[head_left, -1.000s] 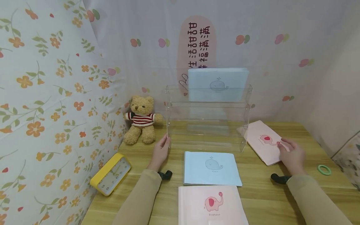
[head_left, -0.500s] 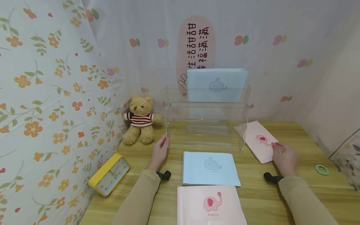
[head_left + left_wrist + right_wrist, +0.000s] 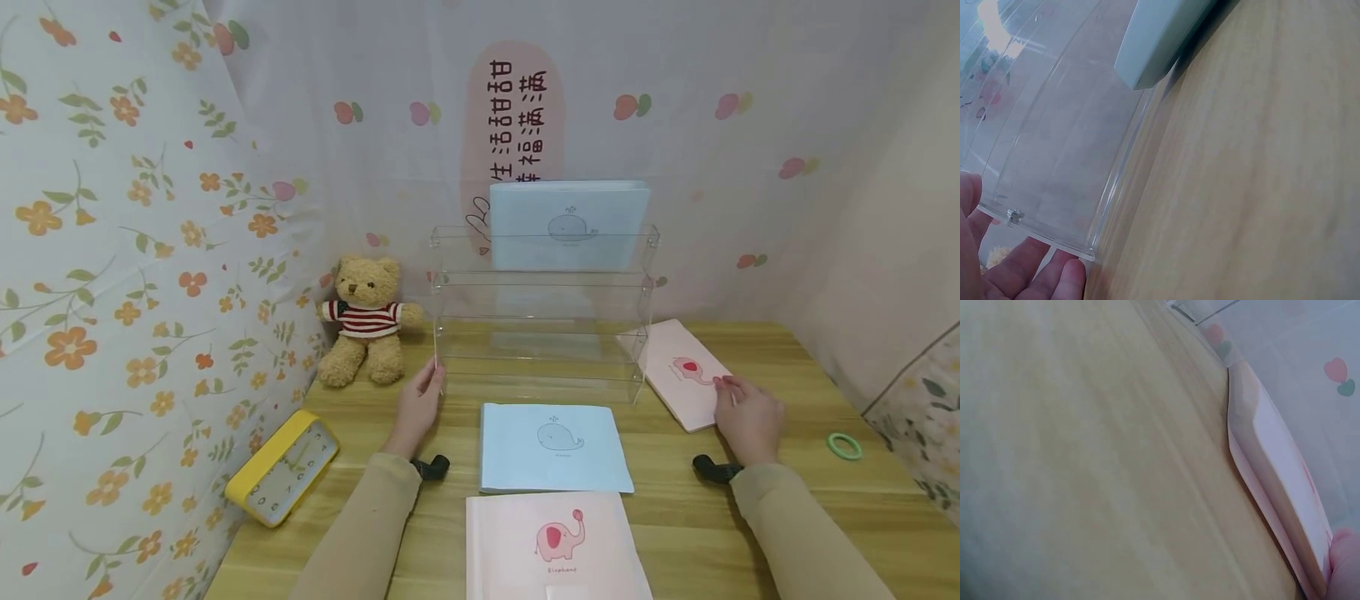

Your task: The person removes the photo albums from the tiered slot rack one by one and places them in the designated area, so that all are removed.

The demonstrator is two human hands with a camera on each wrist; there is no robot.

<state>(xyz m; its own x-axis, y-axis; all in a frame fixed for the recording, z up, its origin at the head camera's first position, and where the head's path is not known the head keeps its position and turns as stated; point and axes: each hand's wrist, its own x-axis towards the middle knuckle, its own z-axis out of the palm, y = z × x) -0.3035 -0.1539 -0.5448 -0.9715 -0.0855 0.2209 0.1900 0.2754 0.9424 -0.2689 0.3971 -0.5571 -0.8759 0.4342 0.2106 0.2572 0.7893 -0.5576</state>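
Note:
My left hand grips the left side panel of a clear acrylic tiered rack; in the left wrist view, thumb and fingers lie on opposite sides of that panel. Right of the rack, my right hand pinches the near right edge of a pink elephant notebook. Its far corner shows behind the rack's right side panel. In the right wrist view the notebook is seen edge-on, close along the wood. A blue whale notebook stands in the rack's top tier.
In front of the rack lies a blue whale notebook, with a pink elephant notebook nearer me. A teddy bear sits left of the rack, a yellow clock at the table's left, a green ring at the right.
My right hand and the pink notebook it pinches have shifted slightly left, nearer the rack. The left hand keeps its grip on the rack. The head view has turned a little right.

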